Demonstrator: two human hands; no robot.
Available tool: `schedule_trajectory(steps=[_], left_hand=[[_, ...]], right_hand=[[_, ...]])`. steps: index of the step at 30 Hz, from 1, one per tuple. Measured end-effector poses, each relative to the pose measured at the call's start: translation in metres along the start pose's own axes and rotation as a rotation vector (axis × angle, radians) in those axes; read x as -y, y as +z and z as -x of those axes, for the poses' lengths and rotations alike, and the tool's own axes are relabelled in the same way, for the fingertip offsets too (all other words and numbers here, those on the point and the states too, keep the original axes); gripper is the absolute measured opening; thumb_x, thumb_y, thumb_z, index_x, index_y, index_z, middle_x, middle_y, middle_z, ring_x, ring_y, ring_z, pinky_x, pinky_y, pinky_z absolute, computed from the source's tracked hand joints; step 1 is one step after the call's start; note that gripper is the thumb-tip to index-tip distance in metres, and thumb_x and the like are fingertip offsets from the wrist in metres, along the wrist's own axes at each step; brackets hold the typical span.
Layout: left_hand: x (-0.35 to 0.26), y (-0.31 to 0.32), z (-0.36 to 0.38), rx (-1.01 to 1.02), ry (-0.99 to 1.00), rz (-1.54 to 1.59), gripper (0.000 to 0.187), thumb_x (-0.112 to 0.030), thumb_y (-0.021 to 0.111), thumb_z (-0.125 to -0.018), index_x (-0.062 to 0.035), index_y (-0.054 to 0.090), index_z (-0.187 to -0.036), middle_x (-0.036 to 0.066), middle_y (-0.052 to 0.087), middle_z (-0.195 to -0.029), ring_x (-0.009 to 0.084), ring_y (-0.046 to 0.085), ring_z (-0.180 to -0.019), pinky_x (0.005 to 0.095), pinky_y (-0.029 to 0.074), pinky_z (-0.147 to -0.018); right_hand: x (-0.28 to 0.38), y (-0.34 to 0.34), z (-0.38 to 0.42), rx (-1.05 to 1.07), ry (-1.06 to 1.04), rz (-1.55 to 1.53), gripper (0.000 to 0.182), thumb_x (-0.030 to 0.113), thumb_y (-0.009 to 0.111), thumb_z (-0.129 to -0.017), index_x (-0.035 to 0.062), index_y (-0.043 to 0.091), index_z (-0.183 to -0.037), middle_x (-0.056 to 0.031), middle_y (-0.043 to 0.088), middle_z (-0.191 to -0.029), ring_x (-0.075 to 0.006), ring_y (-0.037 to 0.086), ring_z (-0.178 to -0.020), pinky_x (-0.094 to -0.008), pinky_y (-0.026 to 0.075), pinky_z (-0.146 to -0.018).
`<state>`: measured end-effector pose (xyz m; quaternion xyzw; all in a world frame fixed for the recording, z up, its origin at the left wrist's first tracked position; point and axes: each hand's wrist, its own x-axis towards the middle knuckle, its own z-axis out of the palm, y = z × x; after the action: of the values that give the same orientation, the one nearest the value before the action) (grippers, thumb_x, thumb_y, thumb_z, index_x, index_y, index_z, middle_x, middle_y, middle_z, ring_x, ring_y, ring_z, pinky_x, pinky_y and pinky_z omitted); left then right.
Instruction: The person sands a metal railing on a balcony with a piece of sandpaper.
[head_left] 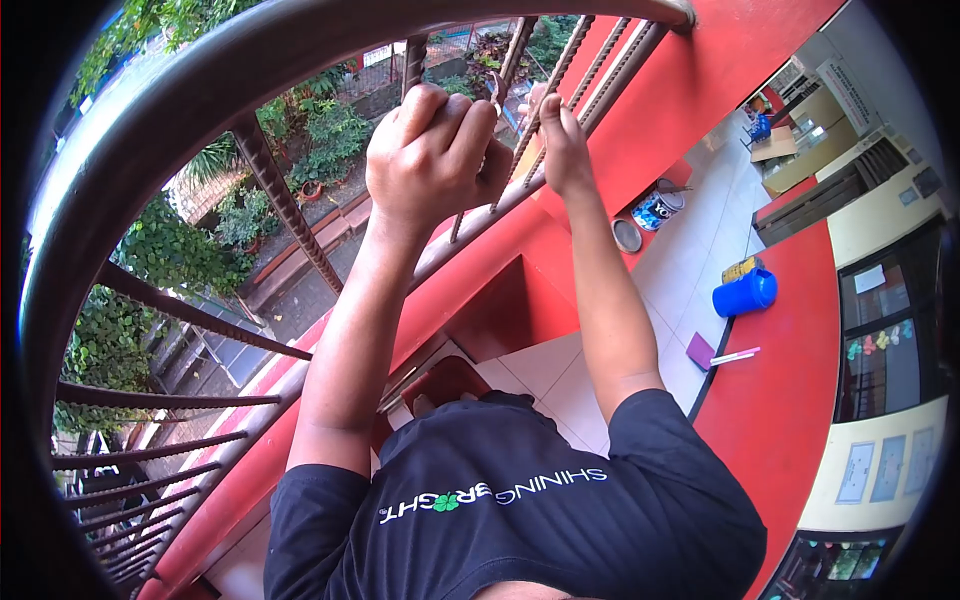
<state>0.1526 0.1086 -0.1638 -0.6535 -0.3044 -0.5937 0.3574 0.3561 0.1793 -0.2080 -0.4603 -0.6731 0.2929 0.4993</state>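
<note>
Plants (335, 140) behind ribbed railing bars (288, 205)

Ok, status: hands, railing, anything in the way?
Left hand closed on a railing bar. Right hand at neighbouring bars, grip unclear. Labelled can off to the right, apart from both hands.

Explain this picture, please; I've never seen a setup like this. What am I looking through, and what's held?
There's no machine, just a person's bare hands. One camera worn on the head looks forward and down, so the dark shirt fills the bottom. The left hand is closed at a ridged bar of the curved railing; anything inside the fist is hidden. The right hand is at neighbouring bars, its grip partly hidden. On the red ledge are a blue container and pen-like sticks.
</note>
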Motion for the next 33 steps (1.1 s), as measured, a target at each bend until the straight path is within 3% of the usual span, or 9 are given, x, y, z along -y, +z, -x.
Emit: schedule_trajectory(steps=[8, 12, 14, 17, 18, 22, 24, 30, 33], left_hand=[[0.001, 0.001, 0.001, 0.001, 0.008, -0.008, 0.013, -0.012, 0.066, -0.062, -0.0124, 0.057, -0.072, 0.0, 0.056, -0.068, 0.0172, 0.056, -0.071, 0.0296, 0.051, -0.053], [-0.001, 0.001, -0.002, -0.052, 0.016, 0.009, 0.013, -0.012, 0.066, -0.063, -0.0132, 0.057, -0.072, 0.0, 0.054, -0.068, 0.0172, 0.056, -0.071, 0.0295, 0.05, -0.054], [-0.001, -0.001, -0.002, 0.011, -0.007, 0.009, 0.012, -0.012, 0.065, -0.064, -0.0136, 0.056, -0.071, 0.0, 0.053, -0.067, 0.017, 0.055, -0.071, 0.0294, 0.05, -0.055], [-0.001, -0.001, -0.001, 0.027, -0.007, 0.002, 0.012, -0.013, 0.065, -0.065, -0.013, 0.055, -0.071, 0.0, 0.052, -0.066, 0.0172, 0.054, -0.07, 0.0296, 0.05, -0.055], [0.0, -0.002, -0.001, 0.026, 0.006, 0.004, 0.012, -0.013, 0.065, -0.064, -0.0127, 0.056, -0.071, 0.0, 0.052, -0.066, 0.0173, 0.054, -0.069, 0.0296, 0.05, -0.055], [0.001, 0.001, -0.001, -0.01, -0.001, 0.015, 0.013, -0.012, 0.066, -0.063, -0.0131, 0.057, -0.071, 0.0, 0.054, -0.067, 0.0173, 0.055, -0.07, 0.03, 0.051, -0.055], [0.001, 0.0, -0.002, -0.026, 0.007, 0.023, 0.012, -0.012, 0.066, -0.063, -0.0134, 0.057, -0.071, 0.0, 0.054, -0.067, 0.017, 0.056, -0.07, 0.03, 0.051, -0.056], [0.0, 0.001, 0.0, 0.008, 0.016, -0.012, 0.012, -0.011, 0.064, -0.062, -0.0132, 0.054, -0.068, 0.0, 0.054, -0.065, 0.0177, 0.055, -0.069, 0.0298, 0.05, -0.055], [-0.004, -0.005, -0.002, 0.074, -0.033, 0.018, 0.009, -0.005, 0.063, -0.067, -0.0101, 0.057, -0.07, 0.002, 0.06, -0.066, 0.022, 0.056, -0.066, 0.0315, 0.051, -0.063]], right_hand=[[-0.02, 0.005, -0.004, 0.066, -0.131, -0.571, 0.084, 0.074, 0.037, -0.099, -0.0019, 0.053, -0.133, -0.0146, 0.061, -0.126, -0.0227, 0.055, -0.126, -0.0403, 0.033, -0.117], [-0.084, 0.043, 0.01, -0.02, 0.079, -0.693, 0.082, 0.077, 0.031, -0.098, 0.0065, 0.056, -0.129, -0.0096, 0.066, -0.112, -0.022, 0.064, -0.106, -0.0398, 0.042, -0.105], [-0.035, 0.012, -0.004, 0.1, 0.132, -0.749, 0.088, 0.08, 0.025, -0.097, 0.0049, 0.058, -0.127, -0.011, 0.067, -0.108, -0.0234, 0.065, -0.103, -0.0388, 0.043, -0.104], [0.074, -0.031, -0.04, 0.07, -0.132, -0.687, 0.102, 0.085, 0.017, -0.094, -0.0049, 0.058, -0.119, -0.0166, 0.067, -0.108, -0.0258, 0.064, -0.104, -0.0381, 0.045, -0.103], [0.076, -0.038, -0.043, 0.121, -0.152, -0.602, 0.111, 0.089, 0.019, -0.09, -0.0089, 0.054, -0.132, -0.0181, 0.064, -0.119, -0.0303, 0.062, -0.114, -0.043, 0.043, -0.11], [-0.058, 0.031, -0.001, -0.007, 0.13, -0.608, 0.098, 0.086, 0.019, -0.093, 0.0028, 0.063, -0.119, -0.0117, 0.07, -0.101, -0.0242, 0.068, -0.094, -0.0384, 0.05, -0.095], [-0.061, 0.022, 0.007, 0.079, 0.305, -0.767, 0.102, 0.089, 0.019, -0.09, 0.0033, 0.065, -0.118, -0.0126, 0.071, -0.103, -0.0238, 0.069, -0.092, -0.0369, 0.05, -0.093], [0.053, -0.024, -0.044, 0.139, -0.208, -0.699, 0.115, 0.093, 0.023, -0.086, -0.007, 0.055, -0.132, -0.0156, 0.066, -0.12, -0.0267, 0.063, -0.112, -0.0411, 0.045, -0.107], [-0.054, 0.038, 0.011, -0.032, 0.085, -0.774, 0.098, 0.081, 0.013, -0.096, -0.0006, 0.062, -0.121, -0.0143, 0.07, -0.107, -0.0248, 0.068, -0.098, -0.0389, 0.047, -0.101]])
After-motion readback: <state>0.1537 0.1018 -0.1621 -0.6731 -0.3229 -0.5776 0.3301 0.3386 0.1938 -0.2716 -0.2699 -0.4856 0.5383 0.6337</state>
